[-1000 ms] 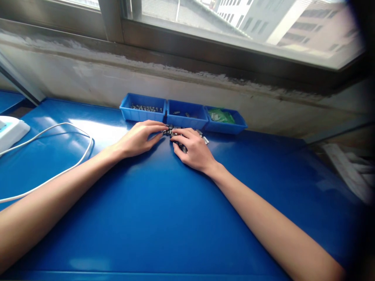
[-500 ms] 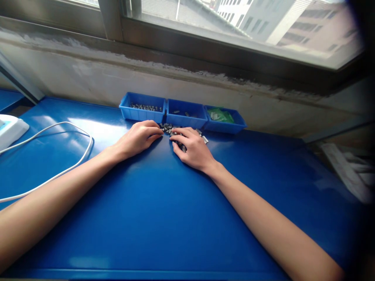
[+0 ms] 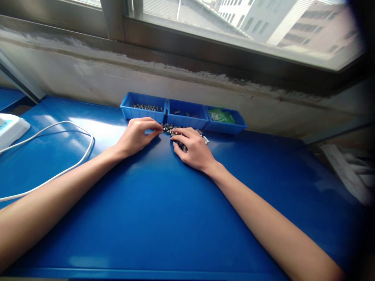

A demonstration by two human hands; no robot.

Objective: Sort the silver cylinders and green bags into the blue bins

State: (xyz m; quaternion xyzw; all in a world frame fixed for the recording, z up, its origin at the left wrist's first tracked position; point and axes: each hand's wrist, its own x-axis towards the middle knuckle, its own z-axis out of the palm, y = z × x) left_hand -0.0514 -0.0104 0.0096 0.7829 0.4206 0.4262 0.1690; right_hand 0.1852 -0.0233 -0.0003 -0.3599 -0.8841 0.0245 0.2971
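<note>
A loose pile of small grey and black metal parts (image 3: 168, 128) lies on the blue table in front of the bins. At the pile's left edge, my left hand (image 3: 139, 134) has thumb and fingertips pinched together; whatever is between them is too small to make out. My right hand (image 3: 195, 150) rests over the right side of the pile with fingers apart, hiding part of it. A few light rectangular pieces (image 3: 205, 139) show just past its knuckles.
Behind the pile stand three blue bins: the left bin (image 3: 143, 113) holds small screw-like parts, the middle bin (image 3: 187, 119) a few pieces, the right bin (image 3: 225, 127) a green bag (image 3: 224, 116). A white cable (image 3: 70, 168) and white device (image 3: 13, 128) lie at left.
My left hand has lifted slightly and its thumb and fingertips have come together in a pinch. The right hand stays over the pile, nearly unmoved.
</note>
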